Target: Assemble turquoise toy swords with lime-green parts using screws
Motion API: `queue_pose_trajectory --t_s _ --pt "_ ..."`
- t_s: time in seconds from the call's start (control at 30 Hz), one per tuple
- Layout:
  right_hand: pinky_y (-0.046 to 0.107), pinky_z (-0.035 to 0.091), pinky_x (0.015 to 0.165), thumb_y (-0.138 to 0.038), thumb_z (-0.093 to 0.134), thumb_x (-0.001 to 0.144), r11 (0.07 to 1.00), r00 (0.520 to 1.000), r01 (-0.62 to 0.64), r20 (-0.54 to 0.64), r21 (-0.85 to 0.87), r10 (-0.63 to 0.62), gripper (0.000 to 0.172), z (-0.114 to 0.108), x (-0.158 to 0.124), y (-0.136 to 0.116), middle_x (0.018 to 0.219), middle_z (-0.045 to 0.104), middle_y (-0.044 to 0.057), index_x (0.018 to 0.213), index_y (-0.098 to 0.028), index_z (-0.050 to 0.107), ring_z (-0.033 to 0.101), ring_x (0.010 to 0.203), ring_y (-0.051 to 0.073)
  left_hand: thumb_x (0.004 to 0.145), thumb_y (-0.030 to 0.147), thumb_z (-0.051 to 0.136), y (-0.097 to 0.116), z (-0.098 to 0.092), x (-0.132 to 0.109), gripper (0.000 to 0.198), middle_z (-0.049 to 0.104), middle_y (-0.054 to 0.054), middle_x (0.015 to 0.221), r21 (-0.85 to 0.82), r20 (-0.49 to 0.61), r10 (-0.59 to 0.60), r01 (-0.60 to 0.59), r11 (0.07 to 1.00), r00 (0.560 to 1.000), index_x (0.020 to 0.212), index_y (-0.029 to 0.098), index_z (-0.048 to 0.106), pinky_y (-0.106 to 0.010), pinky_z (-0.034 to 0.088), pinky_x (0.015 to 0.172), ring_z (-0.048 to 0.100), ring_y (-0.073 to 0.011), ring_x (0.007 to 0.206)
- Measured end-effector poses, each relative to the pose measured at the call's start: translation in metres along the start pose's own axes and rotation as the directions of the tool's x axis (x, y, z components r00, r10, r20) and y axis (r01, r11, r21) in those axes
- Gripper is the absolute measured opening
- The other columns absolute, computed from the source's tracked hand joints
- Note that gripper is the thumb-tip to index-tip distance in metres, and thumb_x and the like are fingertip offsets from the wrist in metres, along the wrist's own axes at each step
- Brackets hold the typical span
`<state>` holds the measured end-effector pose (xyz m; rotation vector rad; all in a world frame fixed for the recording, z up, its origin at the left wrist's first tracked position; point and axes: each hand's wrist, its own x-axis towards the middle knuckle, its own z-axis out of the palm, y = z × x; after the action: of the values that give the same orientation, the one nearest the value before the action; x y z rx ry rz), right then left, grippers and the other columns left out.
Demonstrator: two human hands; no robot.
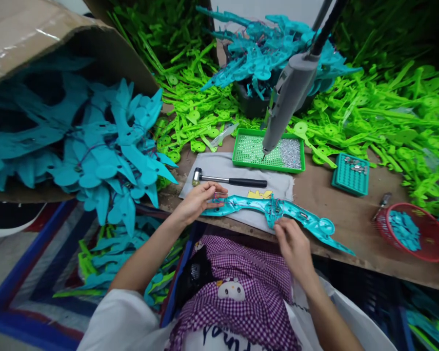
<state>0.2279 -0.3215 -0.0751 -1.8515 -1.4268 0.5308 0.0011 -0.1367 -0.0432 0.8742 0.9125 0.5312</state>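
Note:
A long turquoise plastic bow-shaped shell (237, 201) lies across the table's front edge, its hollow inner side up. Small parts and wires show around its middle. At the shell's left end is my left hand (201, 201), thumb and fingers closing on it near some thin dark wires. My right hand (293, 243) grips the lower edge of the shell's middle with curled fingers, the tips partly hidden. Just behind the shell, a small hammer (237, 182) with a black handle rests on a grey cloth (283, 184). Above hangs a grey electric screwdriver (287, 100), bit pointing down.
A green tray (269, 168) of small screws sits under the screwdriver. To the right are a teal block (350, 174) with metal pieces and a red basket (388, 226) of turquoise bits. Lime-green parts (380, 122) heap behind; a cardboard box (106, 44) spills turquoise shells at left.

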Motion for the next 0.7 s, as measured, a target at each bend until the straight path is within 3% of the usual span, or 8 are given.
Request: queue_pose_trajectory --t_s 0.1,0.2,0.33,0.4,0.47,0.6,0.7 --pt "0.026 0.041 0.054 -0.044 0.040 0.094 0.994 0.992 -0.110 0.069 0.010 0.109 0.031 -0.037 0.011 0.004 0.065 0.059 -0.001 0.083 -0.021 0.057 0.054 0.056 0.014 0.083 0.036 0.063 -0.004 0.000 -0.001 0.026 0.068 -0.008 0.096 0.212 -0.039 0.116 -0.105 0.972 0.993 0.099 0.015 0.063 -0.026 0.056 0.065 0.067 -0.0170 0.081" --pt "0.026 0.038 0.055 -0.050 0.044 0.091 0.969 0.999 -0.023 0.038 -0.247 0.034 0.036 -0.078 0.030 0.010 0.067 0.062 0.001 0.080 -0.020 0.060 0.055 0.058 0.014 0.085 0.036 0.060 -0.005 0.003 -0.002 0.029 0.068 -0.006 0.093 0.440 -0.049 0.301 -0.250 0.862 0.952 0.107 0.018 0.066 -0.020 0.052 0.060 0.065 -0.0135 0.072" --pt "0.029 0.031 0.055 -0.048 0.041 0.093 0.758 0.995 0.097 0.054 -0.645 -0.081 0.038 -0.113 0.066 0.031 0.078 0.062 0.006 0.083 -0.020 0.064 0.056 0.064 0.017 0.084 0.030 0.061 -0.006 0.004 -0.001 0.024 0.070 -0.003 0.091 0.502 -0.069 0.370 -0.288 0.815 0.926 0.105 0.021 0.069 -0.019 0.045 0.048 0.059 -0.0106 0.056" --pt "0.030 0.027 0.054 -0.042 0.040 0.094 0.619 0.994 0.109 0.082 -0.778 -0.071 0.037 -0.114 0.083 0.048 0.079 0.061 0.009 0.082 -0.018 0.067 0.053 0.063 0.018 0.081 0.028 0.065 -0.006 0.003 0.000 0.019 0.070 -0.002 0.079 0.466 -0.105 0.353 -0.267 0.843 0.930 0.098 0.020 0.070 -0.020 0.042 0.045 0.054 -0.0100 0.048" --pt "0.031 0.027 0.056 -0.033 0.039 0.094 0.537 0.987 0.161 0.137 -0.828 -0.084 0.035 -0.108 0.095 0.062 0.079 0.059 0.011 0.081 -0.017 0.068 0.053 0.067 0.020 0.079 0.028 0.068 -0.005 0.002 0.000 0.017 0.068 -0.001 0.071 0.414 -0.136 0.315 -0.235 0.880 0.939 0.093 0.019 0.070 -0.021 0.042 0.044 0.054 -0.0108 0.046" --pt "0.032 0.027 0.058 -0.028 0.037 0.094 0.519 0.987 0.157 0.118 -0.840 -0.109 0.034 -0.089 0.102 0.077 0.079 0.060 0.011 0.085 -0.015 0.068 0.052 0.067 0.019 0.069 0.025 0.077 -0.001 0.000 -0.002 0.038 0.069 -0.003 0.080 0.234 -0.069 0.189 -0.168 0.958 0.980 0.104 0.016 0.063 -0.022 0.050 0.054 0.064 -0.0134 0.060" --pt "0.032 0.026 0.057 -0.033 0.038 0.095 0.543 0.996 0.091 0.063 -0.835 -0.069 0.035 -0.083 0.100 0.081 0.079 0.061 0.009 0.087 -0.015 0.067 0.050 0.061 0.017 0.061 0.017 0.082 -0.003 -0.001 -0.003 0.066 0.070 -0.005 0.091 0.170 -0.080 0.258 -0.242 0.955 0.963 0.120 0.017 0.053 -0.024 0.054 0.069 0.068 -0.0155 0.078"
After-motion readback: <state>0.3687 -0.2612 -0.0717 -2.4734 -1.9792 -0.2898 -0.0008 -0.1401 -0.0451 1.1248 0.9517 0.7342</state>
